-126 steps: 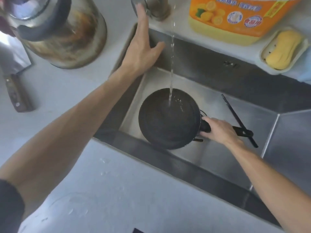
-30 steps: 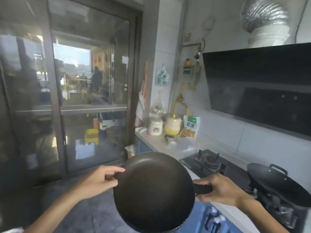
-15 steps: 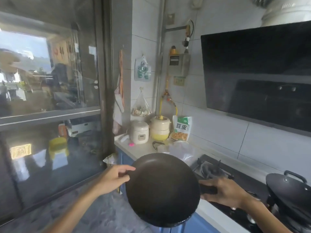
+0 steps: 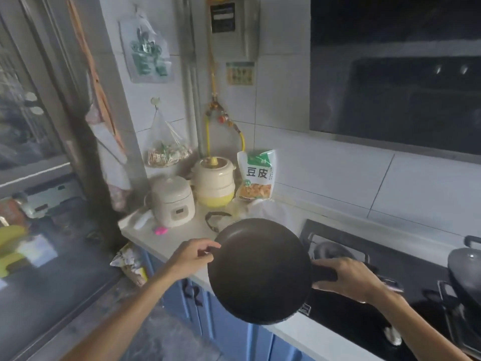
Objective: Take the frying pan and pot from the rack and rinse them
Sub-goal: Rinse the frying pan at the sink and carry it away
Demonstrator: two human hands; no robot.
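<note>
I hold a round black frying pan (image 4: 260,269) level in the air above the front edge of the white counter (image 4: 169,243), beside the gas stove (image 4: 369,272). My right hand (image 4: 346,278) grips the pan's short black handle on the right. My left hand (image 4: 194,256) pinches the pan's left rim with thumb and fingers. The pan's inside looks dark and bare. No pot or rack shows in this view.
A white rice cooker (image 4: 173,201), a cream and yellow cooker (image 4: 214,185) and a snack bag (image 4: 257,175) stand at the counter's back. A black wok (image 4: 466,272) sits on the right burner. Blue cabinets (image 4: 229,324) lie below, a glass door (image 4: 33,152) to the left.
The pan left the sink and running water. Over the last second my view swung right and down towards the counter, with the pan carried closer to the stove in both hands.
</note>
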